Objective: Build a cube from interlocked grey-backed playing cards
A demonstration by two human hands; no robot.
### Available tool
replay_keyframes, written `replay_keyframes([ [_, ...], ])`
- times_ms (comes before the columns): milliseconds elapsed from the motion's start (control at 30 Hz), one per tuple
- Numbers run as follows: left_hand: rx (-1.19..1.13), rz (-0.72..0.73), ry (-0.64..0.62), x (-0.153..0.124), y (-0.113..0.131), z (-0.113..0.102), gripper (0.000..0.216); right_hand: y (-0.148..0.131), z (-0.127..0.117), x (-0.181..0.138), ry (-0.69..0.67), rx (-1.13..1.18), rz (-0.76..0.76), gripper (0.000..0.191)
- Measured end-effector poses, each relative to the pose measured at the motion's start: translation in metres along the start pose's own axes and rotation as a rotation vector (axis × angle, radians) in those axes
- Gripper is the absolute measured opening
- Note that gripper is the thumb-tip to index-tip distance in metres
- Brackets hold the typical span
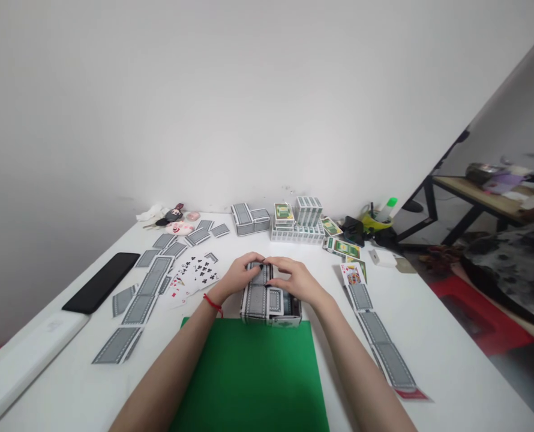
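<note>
A small box made of folded grey-backed playing cards [254, 303] stands in front of me at the back edge of a green mat [253, 372]. Its right front part is open at the top, showing a dark inside. My left hand [240, 273] is closed on the far left part of the box, thumb on top. From the other side my right hand [294, 279] grips the same far part, with its fingertips at the upper edge. The hands nearly meet there and partly hide the cards between them.
Loose playing cards [147, 288] and a black phone [100, 282] lie left. Behind stand another card box [244, 221] and stacked card packs [298, 233]. Strips of joined cards [386, 345] lie right, near a yellow pen holder [375, 223]. A white bar [33, 366] runs along the left edge.
</note>
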State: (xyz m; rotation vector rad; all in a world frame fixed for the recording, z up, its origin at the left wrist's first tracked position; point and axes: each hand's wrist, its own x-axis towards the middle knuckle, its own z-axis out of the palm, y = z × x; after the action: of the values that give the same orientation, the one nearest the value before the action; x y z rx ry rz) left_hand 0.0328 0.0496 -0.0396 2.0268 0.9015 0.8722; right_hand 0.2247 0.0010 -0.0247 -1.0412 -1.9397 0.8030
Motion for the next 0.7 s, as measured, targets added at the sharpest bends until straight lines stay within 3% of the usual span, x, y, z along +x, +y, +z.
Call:
replay_keyframes([
  [133, -0.006, 0.043, -0.016, 0.000, -0.001, -0.001, 0.027, -0.002, -0.001, 0.000, 0.004, 0.103, 0.037, 0.059],
  [300, 0.029, 0.101, -0.028, 0.001, -0.002, -0.002, 0.028, -0.009, -0.003, -0.001, 0.020, 0.094, 0.062, 0.041],
  [433, 0.058, 0.142, -0.058, 0.001, 0.000, -0.004, 0.029, -0.005, -0.003, 0.000, 0.012, 0.104, 0.055, 0.041],
  [700, 0.193, 0.146, -0.180, -0.001, 0.023, -0.012, 0.030, 0.020, 0.008, 0.002, 0.140, 0.446, 0.179, 0.055],
])
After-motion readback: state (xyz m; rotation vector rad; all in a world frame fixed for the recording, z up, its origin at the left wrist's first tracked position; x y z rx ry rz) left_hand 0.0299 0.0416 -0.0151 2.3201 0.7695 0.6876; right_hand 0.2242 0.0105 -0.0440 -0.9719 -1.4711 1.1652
